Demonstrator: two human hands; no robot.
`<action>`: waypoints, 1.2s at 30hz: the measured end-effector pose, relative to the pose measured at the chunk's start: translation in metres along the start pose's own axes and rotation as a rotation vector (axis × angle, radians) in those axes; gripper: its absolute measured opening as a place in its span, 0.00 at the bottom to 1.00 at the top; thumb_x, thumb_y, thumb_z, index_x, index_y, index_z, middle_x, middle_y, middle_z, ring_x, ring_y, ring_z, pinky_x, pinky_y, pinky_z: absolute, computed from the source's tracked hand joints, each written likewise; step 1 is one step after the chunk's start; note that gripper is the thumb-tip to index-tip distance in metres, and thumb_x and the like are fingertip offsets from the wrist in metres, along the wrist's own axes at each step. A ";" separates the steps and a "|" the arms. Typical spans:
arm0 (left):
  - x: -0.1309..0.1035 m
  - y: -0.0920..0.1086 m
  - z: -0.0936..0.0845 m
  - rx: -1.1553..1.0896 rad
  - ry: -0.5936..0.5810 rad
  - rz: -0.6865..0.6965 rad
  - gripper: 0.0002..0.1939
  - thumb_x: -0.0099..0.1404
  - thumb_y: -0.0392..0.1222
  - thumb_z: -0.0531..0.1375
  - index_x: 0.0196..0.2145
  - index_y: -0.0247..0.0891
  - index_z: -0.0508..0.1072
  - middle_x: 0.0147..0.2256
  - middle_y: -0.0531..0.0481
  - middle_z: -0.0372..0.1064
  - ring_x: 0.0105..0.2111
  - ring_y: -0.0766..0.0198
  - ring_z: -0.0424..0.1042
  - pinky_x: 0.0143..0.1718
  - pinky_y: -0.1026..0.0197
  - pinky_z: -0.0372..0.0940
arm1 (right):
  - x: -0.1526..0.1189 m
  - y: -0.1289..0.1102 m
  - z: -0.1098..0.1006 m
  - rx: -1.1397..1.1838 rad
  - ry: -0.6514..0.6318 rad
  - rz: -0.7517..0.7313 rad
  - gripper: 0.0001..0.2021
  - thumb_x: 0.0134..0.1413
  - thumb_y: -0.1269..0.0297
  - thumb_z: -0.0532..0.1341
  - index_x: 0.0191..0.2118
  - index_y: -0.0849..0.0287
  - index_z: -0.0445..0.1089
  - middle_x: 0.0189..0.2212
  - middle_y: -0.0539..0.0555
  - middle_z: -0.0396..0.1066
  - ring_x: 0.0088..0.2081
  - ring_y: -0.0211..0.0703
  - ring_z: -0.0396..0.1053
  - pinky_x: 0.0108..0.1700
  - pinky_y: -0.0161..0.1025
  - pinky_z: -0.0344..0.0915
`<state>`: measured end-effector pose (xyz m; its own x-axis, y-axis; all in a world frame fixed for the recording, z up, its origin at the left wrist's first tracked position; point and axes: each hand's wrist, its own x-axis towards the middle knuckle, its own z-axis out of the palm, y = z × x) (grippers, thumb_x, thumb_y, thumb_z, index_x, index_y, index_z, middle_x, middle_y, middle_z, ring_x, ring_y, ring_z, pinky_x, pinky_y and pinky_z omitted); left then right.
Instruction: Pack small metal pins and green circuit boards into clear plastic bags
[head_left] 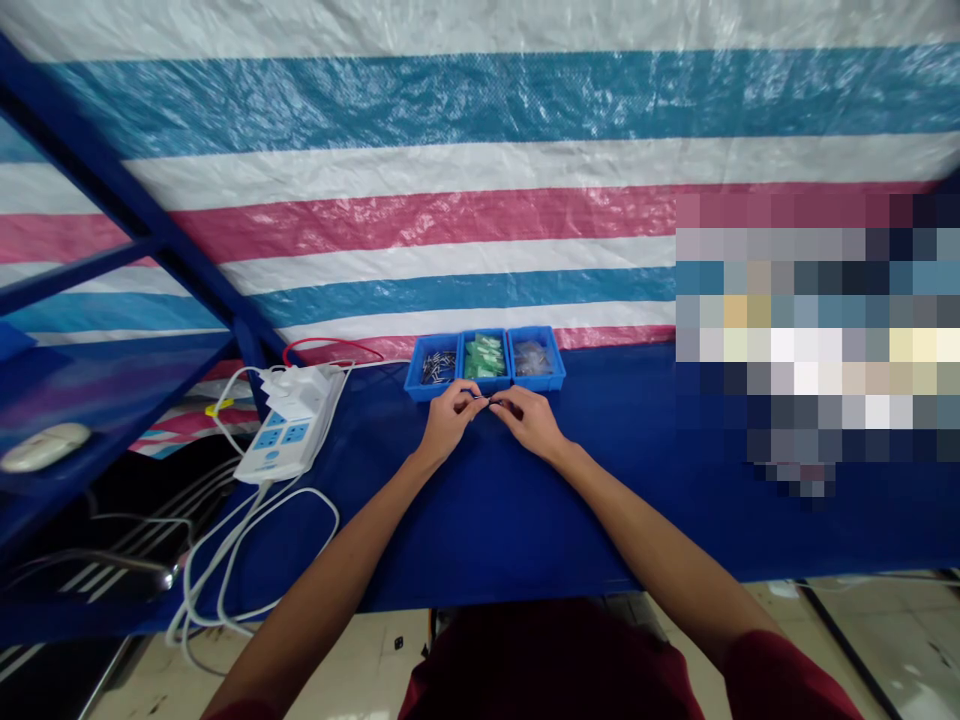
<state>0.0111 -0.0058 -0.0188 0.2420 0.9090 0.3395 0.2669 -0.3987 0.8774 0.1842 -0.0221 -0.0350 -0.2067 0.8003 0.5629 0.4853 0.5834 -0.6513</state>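
Both hands meet just in front of three small blue bins. My left hand (pixel 452 415) is closed in a pinch on a small dark part (pixel 486 401). From the other side, my right hand (pixel 529 415) pinches the same small part or one touching it; its exact shape is too small to tell. The left bin (pixel 412 378) holds dark and silvery metal pieces (pixel 438 367). In the middle bin (pixel 487 384) lie green-and-white packets (pixel 484 355). Clear or greyish small items (pixel 532 358) fill the right bin (pixel 551 382).
A white power strip (pixel 289 430) with plugs and looping white cables (pixel 225 560) lies at the left of the blue table (pixel 510 530). Farther left, a white mouse (pixel 46 447) rests on a blue surface. Striped sheeting (pixel 450 170) hangs behind. The right side is pixelated.
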 end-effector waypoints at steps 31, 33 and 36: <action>0.002 0.004 0.000 -0.081 0.059 0.003 0.14 0.59 0.49 0.63 0.32 0.35 0.78 0.23 0.50 0.72 0.18 0.70 0.64 0.19 0.66 0.60 | 0.001 0.000 0.002 0.011 0.012 0.114 0.11 0.63 0.60 0.52 0.35 0.57 0.69 0.26 0.50 0.71 0.27 0.40 0.68 0.33 0.34 0.60; 0.000 0.004 -0.001 0.002 0.122 0.062 0.14 0.61 0.50 0.62 0.33 0.35 0.78 0.24 0.49 0.73 0.19 0.68 0.66 0.21 0.65 0.62 | 0.001 0.000 0.001 -0.034 0.035 0.145 0.12 0.62 0.59 0.53 0.35 0.57 0.70 0.24 0.50 0.71 0.26 0.40 0.67 0.31 0.35 0.59; -0.002 0.002 -0.008 0.264 0.320 0.288 0.12 0.64 0.47 0.59 0.34 0.37 0.78 0.30 0.46 0.76 0.26 0.63 0.72 0.30 0.61 0.66 | 0.004 0.001 -0.004 -0.154 0.135 0.246 0.14 0.63 0.59 0.52 0.34 0.58 0.71 0.23 0.51 0.71 0.25 0.41 0.68 0.31 0.35 0.58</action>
<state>0.0037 -0.0072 -0.0149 0.0535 0.7329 0.6782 0.4681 -0.6183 0.6313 0.1876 -0.0192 -0.0316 0.0426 0.8829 0.4676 0.6314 0.3389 -0.6975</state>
